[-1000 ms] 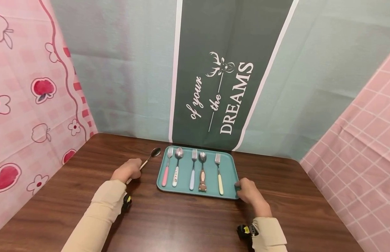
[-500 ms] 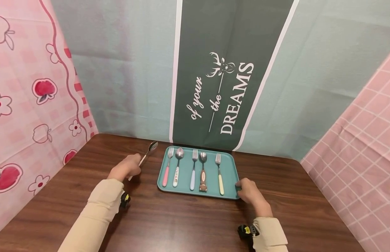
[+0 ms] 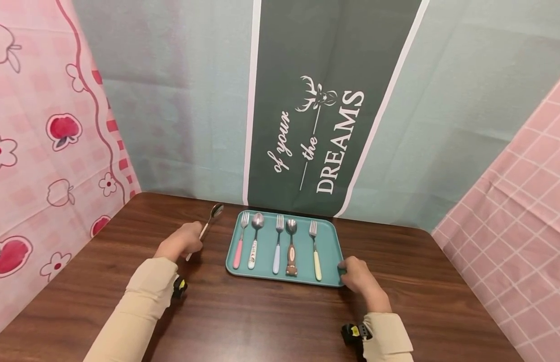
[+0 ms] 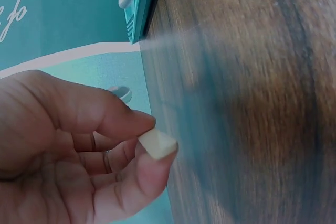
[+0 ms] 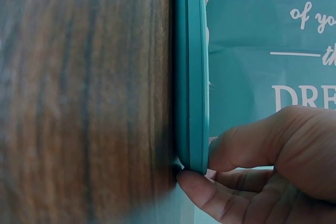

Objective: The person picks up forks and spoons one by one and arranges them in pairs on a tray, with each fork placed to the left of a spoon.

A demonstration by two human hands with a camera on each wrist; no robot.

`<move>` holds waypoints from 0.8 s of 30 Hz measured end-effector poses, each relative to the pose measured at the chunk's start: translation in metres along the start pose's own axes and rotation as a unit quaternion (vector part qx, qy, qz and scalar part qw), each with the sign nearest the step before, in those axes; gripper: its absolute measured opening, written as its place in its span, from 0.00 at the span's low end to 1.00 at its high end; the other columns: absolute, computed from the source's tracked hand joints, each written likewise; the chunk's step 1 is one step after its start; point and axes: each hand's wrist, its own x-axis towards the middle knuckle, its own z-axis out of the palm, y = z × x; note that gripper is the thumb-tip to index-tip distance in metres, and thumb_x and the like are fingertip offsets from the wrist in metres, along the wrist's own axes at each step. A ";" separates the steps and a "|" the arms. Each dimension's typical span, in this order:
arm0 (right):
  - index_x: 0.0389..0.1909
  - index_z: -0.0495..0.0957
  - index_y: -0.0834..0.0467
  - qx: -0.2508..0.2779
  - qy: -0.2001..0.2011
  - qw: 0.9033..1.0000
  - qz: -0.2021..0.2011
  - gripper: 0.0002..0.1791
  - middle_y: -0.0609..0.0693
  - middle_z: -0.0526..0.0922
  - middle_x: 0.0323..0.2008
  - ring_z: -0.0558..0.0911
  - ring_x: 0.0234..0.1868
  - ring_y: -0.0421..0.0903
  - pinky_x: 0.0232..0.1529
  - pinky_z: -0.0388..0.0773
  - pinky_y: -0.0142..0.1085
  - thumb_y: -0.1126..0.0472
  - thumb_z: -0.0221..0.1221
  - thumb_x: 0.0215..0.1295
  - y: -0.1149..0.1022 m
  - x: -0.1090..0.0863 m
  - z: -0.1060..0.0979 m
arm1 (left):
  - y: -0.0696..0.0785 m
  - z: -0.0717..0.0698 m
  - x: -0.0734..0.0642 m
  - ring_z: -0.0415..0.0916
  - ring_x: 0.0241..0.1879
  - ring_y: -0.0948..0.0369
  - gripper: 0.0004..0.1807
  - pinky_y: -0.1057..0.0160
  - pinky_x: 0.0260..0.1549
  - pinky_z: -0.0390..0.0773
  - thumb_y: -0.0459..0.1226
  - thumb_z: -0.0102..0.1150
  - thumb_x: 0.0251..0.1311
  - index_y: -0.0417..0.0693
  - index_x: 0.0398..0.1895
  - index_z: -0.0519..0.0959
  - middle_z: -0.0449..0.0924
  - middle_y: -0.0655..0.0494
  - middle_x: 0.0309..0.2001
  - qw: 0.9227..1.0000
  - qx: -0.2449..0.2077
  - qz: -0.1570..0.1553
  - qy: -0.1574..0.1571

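Note:
My left hand [image 3: 182,240] pinches a spoon [image 3: 205,230] by its pale handle, left of the tray, with the metal bowl pointing up and away. In the left wrist view the cream handle end [image 4: 158,144] sticks out between thumb and finger. My right hand [image 3: 358,276] grips the near right corner of the teal tray [image 3: 271,277], thumb on the rim and fingers at its outer side. On the tray lie a pink-handled fork [image 3: 238,249], a white patterned spoon [image 3: 253,249], a blue-handled fork [image 3: 277,251], a brown bear-handled spoon [image 3: 291,254] and a yellow-handled fork [image 3: 316,259].
The tray sits near the back of a dark wooden table [image 3: 253,322]. Behind it hangs a green cloth [image 3: 334,60] with lettering. A pink patterned cloth [image 3: 35,166] borders the left side, and a pink checked cloth [image 3: 520,216] the right.
My left hand has drawn slightly left, and the spoon in it has tipped upward, its bowl shifting left and away from the tray. The right hand and tray stay put.

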 end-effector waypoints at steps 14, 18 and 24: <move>0.43 0.76 0.76 0.001 0.001 1.000 0.001 0.19 0.70 0.77 0.44 0.75 0.49 0.60 0.41 0.75 0.46 0.78 0.53 0.46 0.001 0.001 0.002 | 0.017 0.014 0.004 0.72 0.15 0.57 0.08 0.62 0.16 0.76 0.22 0.47 0.45 0.36 0.28 0.63 0.67 0.44 0.25 0.996 -0.085 0.023 0.005; 0.43 0.76 0.76 0.001 0.000 1.000 0.004 0.19 0.69 0.77 0.44 0.75 0.49 0.61 0.40 0.75 0.46 0.77 0.53 0.46 0.001 0.000 0.002 | 0.021 0.021 0.007 0.73 0.16 0.58 0.08 0.63 0.16 0.77 0.22 0.48 0.43 0.35 0.29 0.65 0.67 0.44 0.26 0.993 -0.113 0.020 0.017; 0.44 0.76 0.76 0.002 0.001 1.000 0.012 0.19 0.70 0.77 0.44 0.75 0.49 0.61 0.40 0.75 0.45 0.77 0.53 0.47 0.000 0.000 0.002 | 0.029 0.028 0.010 0.74 0.17 0.57 0.13 0.63 0.17 0.77 0.21 0.48 0.42 0.29 0.35 0.66 0.67 0.43 0.29 0.985 -0.169 0.012 0.033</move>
